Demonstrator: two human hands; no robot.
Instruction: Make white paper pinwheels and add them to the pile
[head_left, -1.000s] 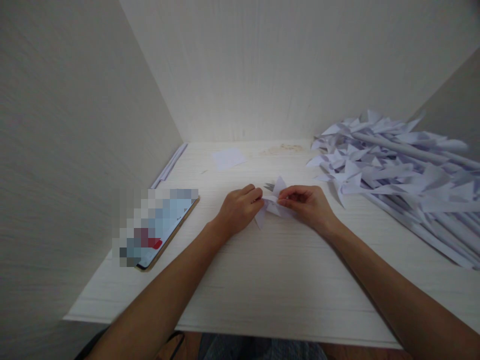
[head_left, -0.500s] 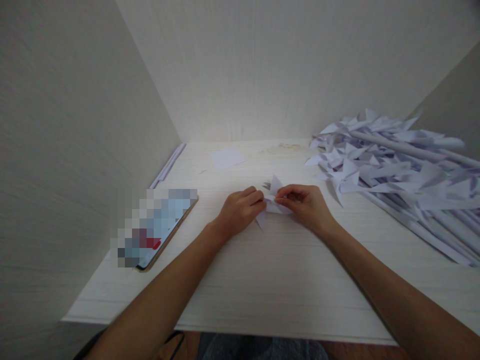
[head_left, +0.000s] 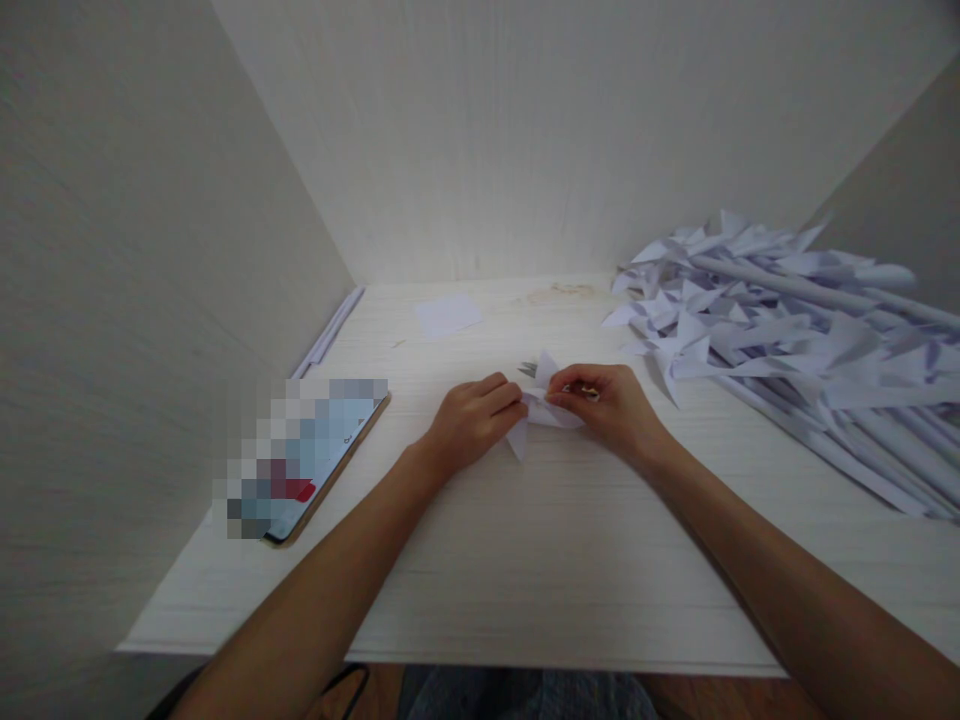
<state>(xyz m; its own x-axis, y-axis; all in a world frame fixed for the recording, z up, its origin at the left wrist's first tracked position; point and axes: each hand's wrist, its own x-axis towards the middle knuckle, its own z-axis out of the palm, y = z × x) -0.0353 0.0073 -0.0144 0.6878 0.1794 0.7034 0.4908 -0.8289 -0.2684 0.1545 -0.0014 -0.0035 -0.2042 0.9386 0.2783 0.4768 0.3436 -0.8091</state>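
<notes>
Between my two hands is a white paper pinwheel (head_left: 551,412), its pointed blades sticking out above and below. My left hand (head_left: 480,420) is closed, with fingertips pinching its left side. Thumb and forefinger of my right hand (head_left: 604,405) press together near its middle; whether they also hold something small there I cannot make out. Just behind the pinwheel lie a few thin grey pointed pieces (head_left: 528,369) on the table, too small to name.
A heap of white paper pinwheels (head_left: 690,340) on rolled paper sticks (head_left: 847,430) fills the right side. A phone (head_left: 330,460) lies at left, partly blurred out. Rolled paper (head_left: 330,330) rests along the left wall. A flat paper sheet (head_left: 448,315) lies on the table (head_left: 555,560) near the back wall.
The whole view has shifted slightly. Both hands keep hold of the pinwheel in nearly the same pose; the right fingers have moved a little and a gap shows between them.
</notes>
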